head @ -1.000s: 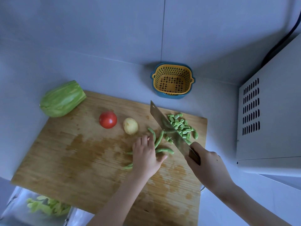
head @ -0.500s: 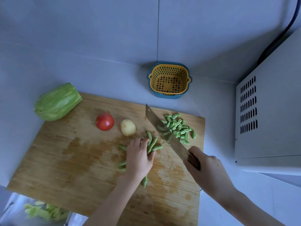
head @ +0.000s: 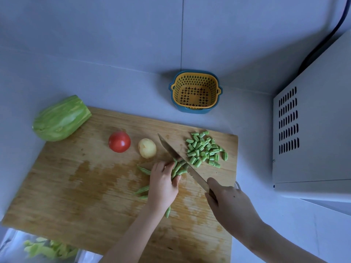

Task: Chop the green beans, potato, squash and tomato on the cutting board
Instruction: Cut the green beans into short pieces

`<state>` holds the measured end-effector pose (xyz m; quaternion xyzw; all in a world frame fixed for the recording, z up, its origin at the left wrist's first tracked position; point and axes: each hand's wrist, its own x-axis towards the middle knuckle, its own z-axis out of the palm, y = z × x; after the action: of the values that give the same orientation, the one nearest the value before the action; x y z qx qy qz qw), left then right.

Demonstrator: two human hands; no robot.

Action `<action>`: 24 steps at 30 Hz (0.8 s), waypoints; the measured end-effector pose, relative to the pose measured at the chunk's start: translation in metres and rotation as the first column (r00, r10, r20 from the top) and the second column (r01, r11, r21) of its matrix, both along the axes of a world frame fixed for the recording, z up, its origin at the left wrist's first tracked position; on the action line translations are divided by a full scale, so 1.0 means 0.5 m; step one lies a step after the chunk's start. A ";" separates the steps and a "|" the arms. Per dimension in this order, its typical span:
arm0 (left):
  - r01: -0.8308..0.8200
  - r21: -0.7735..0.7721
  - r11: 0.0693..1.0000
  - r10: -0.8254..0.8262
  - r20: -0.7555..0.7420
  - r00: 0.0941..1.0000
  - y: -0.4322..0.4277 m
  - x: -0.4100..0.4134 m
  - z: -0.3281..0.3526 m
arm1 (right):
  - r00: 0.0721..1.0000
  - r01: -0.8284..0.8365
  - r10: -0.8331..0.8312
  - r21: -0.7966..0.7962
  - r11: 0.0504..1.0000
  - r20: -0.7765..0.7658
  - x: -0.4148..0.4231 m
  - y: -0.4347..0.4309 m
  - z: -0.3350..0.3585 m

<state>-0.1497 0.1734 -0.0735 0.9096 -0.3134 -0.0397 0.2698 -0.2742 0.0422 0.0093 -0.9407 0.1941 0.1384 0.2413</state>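
A: where's stuff at?
B: left grip (head: 163, 184) curled round green beans (head: 178, 170) mid cutting board (head: 76, 186), right grip (head: 229, 204) wrapped round knife (head: 170, 149) handle, blade across them. tomato (head: 119, 141), potato (head: 147, 148) just behind, squash (head: 60, 118) on far-left corner.

Single view here: head camera, wide-angle, sits above counter (head: 123, 92), faces forward and steeply down. Close range: cutting board (head: 76, 186) fills centre and lower left of frame. Wall (head: 114, 25) runs across top. I see left hand (head: 163, 185) and right hand (head: 229, 204) mid-frame, forearms crossing bottom edge.
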 end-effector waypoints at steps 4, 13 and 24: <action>0.004 -0.007 1.000 -0.004 -0.012 1.000 0.000 0.001 -0.001 | 1.000 -0.008 0.008 -0.011 1.000 -0.009 0.028 0.005 -0.029; 0.015 0.041 0.999 -0.014 -0.020 1.000 -0.052 0.014 0.010 | 0.989 0.135 -0.138 0.063 0.989 0.052 0.026 -0.042 -0.020; -0.066 0.088 0.994 0.062 0.052 0.997 -0.021 0.000 0.002 | 0.999 0.046 -0.046 -0.004 0.999 0.010 0.009 -0.017 -0.007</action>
<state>-0.1494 0.1631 -0.0724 0.9312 -0.2884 -0.0228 0.2218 -0.2696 0.0338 0.0057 -0.9372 0.2150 0.1278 0.2432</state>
